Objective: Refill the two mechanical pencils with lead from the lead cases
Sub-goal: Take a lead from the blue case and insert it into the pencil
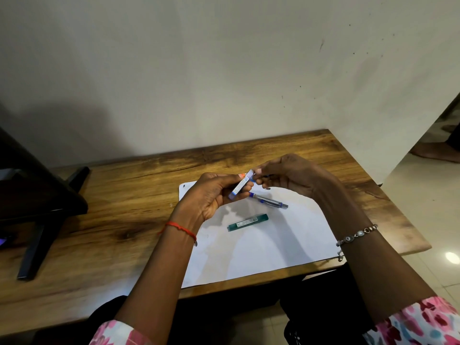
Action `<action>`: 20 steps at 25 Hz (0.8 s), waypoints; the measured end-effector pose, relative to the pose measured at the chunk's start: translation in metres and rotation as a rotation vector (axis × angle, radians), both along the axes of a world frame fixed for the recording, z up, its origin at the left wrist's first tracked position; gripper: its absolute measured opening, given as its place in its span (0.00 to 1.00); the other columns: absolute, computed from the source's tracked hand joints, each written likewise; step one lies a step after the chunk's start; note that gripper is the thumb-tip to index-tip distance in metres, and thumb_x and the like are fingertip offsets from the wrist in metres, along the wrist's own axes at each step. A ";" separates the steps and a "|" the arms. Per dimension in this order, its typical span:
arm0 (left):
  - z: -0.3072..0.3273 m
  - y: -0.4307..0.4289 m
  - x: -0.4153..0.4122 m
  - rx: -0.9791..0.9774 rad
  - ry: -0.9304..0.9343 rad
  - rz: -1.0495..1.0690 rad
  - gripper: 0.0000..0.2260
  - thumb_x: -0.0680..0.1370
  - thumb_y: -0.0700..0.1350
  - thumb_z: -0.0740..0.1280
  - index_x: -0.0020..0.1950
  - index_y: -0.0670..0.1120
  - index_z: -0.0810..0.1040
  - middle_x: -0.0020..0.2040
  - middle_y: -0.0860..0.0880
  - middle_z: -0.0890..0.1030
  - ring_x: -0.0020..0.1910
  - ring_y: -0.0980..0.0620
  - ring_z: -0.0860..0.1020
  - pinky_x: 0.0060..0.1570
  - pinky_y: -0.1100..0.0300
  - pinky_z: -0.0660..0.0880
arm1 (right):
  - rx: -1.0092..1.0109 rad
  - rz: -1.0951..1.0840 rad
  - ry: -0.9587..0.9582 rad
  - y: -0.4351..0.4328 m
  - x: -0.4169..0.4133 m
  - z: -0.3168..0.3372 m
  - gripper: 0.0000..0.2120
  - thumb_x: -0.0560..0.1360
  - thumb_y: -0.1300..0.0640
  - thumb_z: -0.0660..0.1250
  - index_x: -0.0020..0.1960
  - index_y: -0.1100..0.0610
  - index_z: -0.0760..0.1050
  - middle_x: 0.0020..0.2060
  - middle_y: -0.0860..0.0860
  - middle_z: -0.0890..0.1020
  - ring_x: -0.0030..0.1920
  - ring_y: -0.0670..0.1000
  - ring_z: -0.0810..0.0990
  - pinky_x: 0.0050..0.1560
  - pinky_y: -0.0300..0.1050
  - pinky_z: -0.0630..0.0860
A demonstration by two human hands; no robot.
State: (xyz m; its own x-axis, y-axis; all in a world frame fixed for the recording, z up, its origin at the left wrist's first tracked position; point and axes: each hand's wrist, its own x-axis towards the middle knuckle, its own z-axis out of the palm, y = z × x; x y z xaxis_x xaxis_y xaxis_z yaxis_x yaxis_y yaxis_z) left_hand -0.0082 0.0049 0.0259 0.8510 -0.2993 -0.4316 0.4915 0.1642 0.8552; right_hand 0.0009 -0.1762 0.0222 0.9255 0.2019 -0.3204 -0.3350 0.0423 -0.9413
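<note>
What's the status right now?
Left hand grips white lead case. Right hand pinches blue pencil beside it. Second pencil, green case on paper. Nothing blocking.

glossy wooden table (124,195), matt paper (261,250)

Here's the wooden table (124,185), grain streaked dark and pushed right up against the wall. A white sheet of paper (261,250) lies flat on it, its near edge reaching the table's front edge. On that sheet, a mechanical pencil (270,201) with blue trim lies at a slant, and just nearer, apart from it, a green lead case (248,222) lies on its side. Over on the left a black stand (39,247) has its legs planted on the bare wood, well apart from the paper
</note>
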 end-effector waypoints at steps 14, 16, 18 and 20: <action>0.009 0.002 -0.001 -0.002 0.115 0.024 0.03 0.72 0.34 0.67 0.40 0.35 0.79 0.28 0.43 0.83 0.27 0.52 0.82 0.29 0.68 0.78 | 0.071 0.076 0.184 0.004 -0.004 -0.002 0.14 0.73 0.72 0.62 0.34 0.65 0.82 0.33 0.56 0.85 0.33 0.49 0.84 0.37 0.36 0.81; 0.009 0.002 -0.001 -0.008 0.130 0.019 0.03 0.73 0.34 0.67 0.40 0.35 0.79 0.28 0.43 0.83 0.26 0.52 0.82 0.29 0.68 0.78 | 0.094 0.069 0.206 0.003 -0.004 -0.001 0.13 0.73 0.73 0.61 0.35 0.66 0.82 0.33 0.57 0.85 0.33 0.49 0.84 0.36 0.36 0.81; 0.009 0.003 -0.001 0.000 0.132 -0.005 0.03 0.73 0.35 0.67 0.41 0.35 0.79 0.29 0.43 0.83 0.27 0.53 0.82 0.28 0.68 0.78 | 0.116 0.064 0.212 0.002 -0.004 0.000 0.10 0.74 0.73 0.61 0.40 0.69 0.80 0.33 0.57 0.84 0.34 0.49 0.84 0.36 0.36 0.80; 0.008 0.005 -0.001 0.007 0.126 -0.034 0.04 0.74 0.36 0.66 0.42 0.35 0.79 0.30 0.44 0.83 0.28 0.54 0.82 0.29 0.68 0.78 | 0.142 0.045 0.208 0.001 -0.004 0.001 0.10 0.74 0.72 0.60 0.40 0.69 0.80 0.32 0.57 0.84 0.33 0.48 0.84 0.36 0.36 0.80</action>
State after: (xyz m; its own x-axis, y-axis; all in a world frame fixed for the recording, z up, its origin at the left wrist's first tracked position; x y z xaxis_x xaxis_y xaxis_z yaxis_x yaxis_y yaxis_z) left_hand -0.0087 0.0095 0.0341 0.7790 -0.3240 -0.5368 0.6005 0.1397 0.7873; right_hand -0.0035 -0.1750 0.0236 0.8318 0.2978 -0.4684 -0.5253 0.1499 -0.8376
